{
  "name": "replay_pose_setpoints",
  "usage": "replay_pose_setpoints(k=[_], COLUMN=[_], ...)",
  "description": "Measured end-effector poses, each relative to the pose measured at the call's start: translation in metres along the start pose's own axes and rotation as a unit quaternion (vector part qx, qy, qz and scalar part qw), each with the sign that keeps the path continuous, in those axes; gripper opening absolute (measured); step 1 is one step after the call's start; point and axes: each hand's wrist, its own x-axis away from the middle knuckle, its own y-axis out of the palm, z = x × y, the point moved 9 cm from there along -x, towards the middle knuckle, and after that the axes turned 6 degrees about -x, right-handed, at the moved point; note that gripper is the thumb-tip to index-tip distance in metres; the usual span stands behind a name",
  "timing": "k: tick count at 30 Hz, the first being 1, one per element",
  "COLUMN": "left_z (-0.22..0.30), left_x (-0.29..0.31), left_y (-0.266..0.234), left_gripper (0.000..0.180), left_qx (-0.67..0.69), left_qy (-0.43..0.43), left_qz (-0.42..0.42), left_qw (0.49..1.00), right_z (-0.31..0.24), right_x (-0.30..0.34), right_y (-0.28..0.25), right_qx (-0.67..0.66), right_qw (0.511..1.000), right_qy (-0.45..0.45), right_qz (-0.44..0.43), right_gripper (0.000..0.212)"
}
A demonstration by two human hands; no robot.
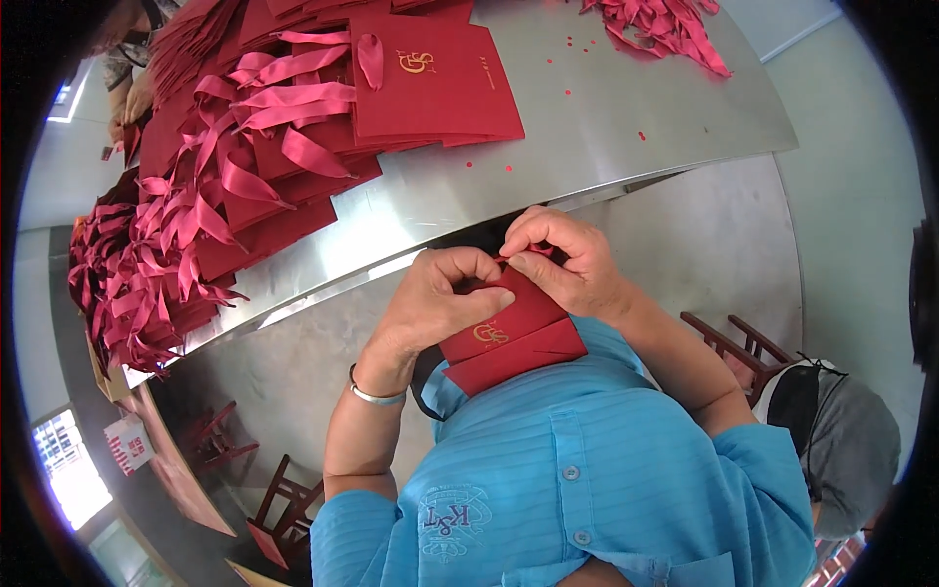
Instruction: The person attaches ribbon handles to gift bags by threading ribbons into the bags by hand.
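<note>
A red paper gift bag [533, 342] with gold lettering lies tilted against my blue shirt, below the table's near edge. My left hand [435, 298] is closed on the bag's upper left edge, thumb stretched across its front. My right hand [572, 264] pinches at the bag's top edge, thumb and forefinger pressed together. A bit of dark red ribbon [544, 251] shows by the right fingers; the rest of it is hidden behind them. Both hands' fingertips nearly meet at the bag's rim.
Red gift bags [445, 83] with pink ribbon handles are heaped on the metal table [587, 137], ahead and left. Loose ribbons [665, 34] lie far right, with small red dots around. Another person's hand [132, 103] is at far left. Wooden stools [284, 504] stand below.
</note>
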Motion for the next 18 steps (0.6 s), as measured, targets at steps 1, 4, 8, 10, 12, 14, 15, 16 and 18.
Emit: replay_pose_setpoints(k=[1,4,8,10,12,14,15,16,18], left_z=[0.0,0.006,0.0,0.001,0.002,0.004,0.007,0.008,0.009], left_x=[0.0,0.003,0.006,0.007,0.007,0.008,0.008,0.007,0.007], left_y=[-0.001,-0.004,-0.01,-0.006,-0.007,-0.006,-0.005,-0.004,-0.004], left_gripper=[0.007,0.007,0.006,0.006,0.005,0.006,0.007,0.008,0.009], left_qx=[-0.004,-0.078,-0.082,-0.036,-0.039,-0.042,-0.068,-0.093,-0.089], left_qy=[0.005,0.011,0.017,0.022,0.01,-0.002,-0.007,-0.012,-0.011], left_qz=[0.009,0.039,0.093,0.078,0.063,0.047,0.044,0.041,0.04], left_qw=[1.0,0.996,0.992,0.996,0.997,0.998,0.997,0.995,0.995], right_z=[-0.003,-0.029,-0.044,-0.053,-0.056,-0.058,-0.06,-0.062,-0.062], right_x=[-0.001,-0.002,0.005,0.006,0.007,0.006,0.005,0.004,0.003], right_y=[0.001,-0.003,-0.005,0.0,0.005,0.009,0.011,0.013,0.019], right_qx=[0.0,0.096,0.16,0.181,0.198,0.214,0.217,0.219,0.226], right_qw=[1.0,0.992,0.986,0.98,0.977,0.973,0.971,0.969,0.967], right_qy=[0.0,-0.078,-0.043,-0.077,-0.082,-0.087,-0.099,-0.11,-0.114], right_qz=[-0.002,0.019,0.012,0.007,-0.002,-0.01,-0.01,-0.009,-0.018], right_gripper=[0.007,0.01,0.013,0.015,0.016,0.017,0.017,0.018,0.018])
